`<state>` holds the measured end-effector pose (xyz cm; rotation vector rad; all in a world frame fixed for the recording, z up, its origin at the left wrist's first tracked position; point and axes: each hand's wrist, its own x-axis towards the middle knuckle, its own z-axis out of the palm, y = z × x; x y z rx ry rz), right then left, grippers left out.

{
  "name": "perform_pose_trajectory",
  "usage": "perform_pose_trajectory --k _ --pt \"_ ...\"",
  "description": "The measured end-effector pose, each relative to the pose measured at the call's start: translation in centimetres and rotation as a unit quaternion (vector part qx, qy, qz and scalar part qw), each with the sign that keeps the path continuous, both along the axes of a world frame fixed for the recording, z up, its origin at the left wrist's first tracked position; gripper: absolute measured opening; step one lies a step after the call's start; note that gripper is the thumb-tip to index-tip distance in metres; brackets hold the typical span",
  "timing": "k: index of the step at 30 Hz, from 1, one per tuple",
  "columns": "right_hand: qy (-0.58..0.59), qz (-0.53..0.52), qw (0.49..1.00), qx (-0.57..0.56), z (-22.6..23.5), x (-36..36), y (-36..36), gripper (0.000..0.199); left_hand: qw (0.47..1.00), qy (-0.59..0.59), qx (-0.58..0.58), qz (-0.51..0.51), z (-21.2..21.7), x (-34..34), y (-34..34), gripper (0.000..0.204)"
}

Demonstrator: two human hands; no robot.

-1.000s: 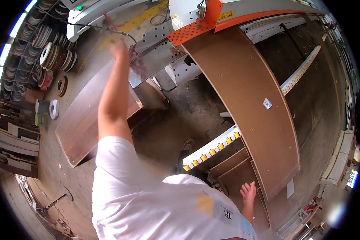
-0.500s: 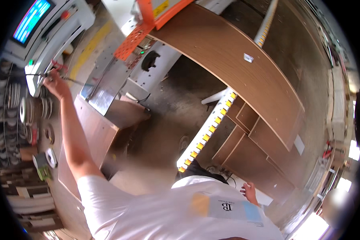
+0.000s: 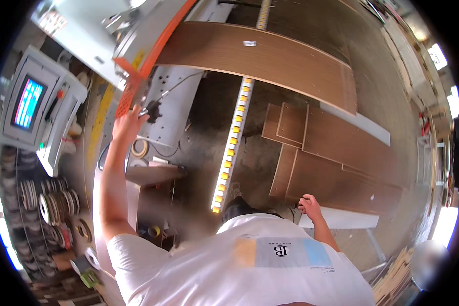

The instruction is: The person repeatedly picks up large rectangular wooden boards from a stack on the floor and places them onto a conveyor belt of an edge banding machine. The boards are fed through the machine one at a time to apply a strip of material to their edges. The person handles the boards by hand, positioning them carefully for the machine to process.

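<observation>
My left hand (image 3: pixel 129 125) is stretched out beside the orange perforated guard (image 3: pixel 125 100) of a machine. Its fingers are wrapped round an air blow gun (image 3: pixel 149 108), whose thin nozzle seems to point away to the right; blur hides the details. A long brown wood-grain panel (image 3: pixel 239 53) with a small white label lies past the hand, running from the machine across the roller rail (image 3: pixel 233 136) with yellow rollers. My right hand (image 3: pixel 309 205) hangs at my right side, fingers loosely bent and apart, holding nothing, near the stacked brown panels (image 3: pixel 336 178).
A control console (image 3: pixel 33 104) with a lit screen stands at the left. Below it are rolls of edge banding (image 3: pixel 56 206) on a rack. A small bench (image 3: pixel 158 174) with tape rolls sits by my left arm. More boards (image 3: pixel 408 58) line the right wall.
My left hand with the blow gun has swung from the console to the machine's orange guard. My view has turned left; the right hand stays low at my side.
</observation>
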<state>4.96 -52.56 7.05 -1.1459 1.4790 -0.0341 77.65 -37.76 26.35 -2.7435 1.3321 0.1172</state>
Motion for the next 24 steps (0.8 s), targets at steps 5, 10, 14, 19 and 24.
perform_pose_trajectory --k 5,10,14,19,24 --pt "0.066 -0.075 0.994 0.031 -3.0 -9.8 5.8 0.045 0.994 0.069 -0.026 -0.081 -0.7 -9.7 -6.9 0.041" --pt "0.056 -0.165 0.982 0.067 -8.4 -19.8 12.9 0.039 0.986 0.095 0.016 -0.133 -3.5 -21.6 -10.6 0.04" --pt "0.013 -0.247 0.966 0.074 -11.5 -24.8 18.8 0.035 0.967 0.16 0.083 -0.183 -8.8 -30.9 -10.2 0.038" --pt "-0.01 -0.277 0.959 0.068 -13.3 -26.4 22.1 0.034 0.914 0.104 0.263 -0.291 -16.3 -41.3 -5.4 0.037" --pt "-0.082 -0.273 0.958 0.028 -14.3 -28.3 23.2 0.034 0.904 0.145 0.208 -0.343 -21.3 -48.6 -5.2 0.036"
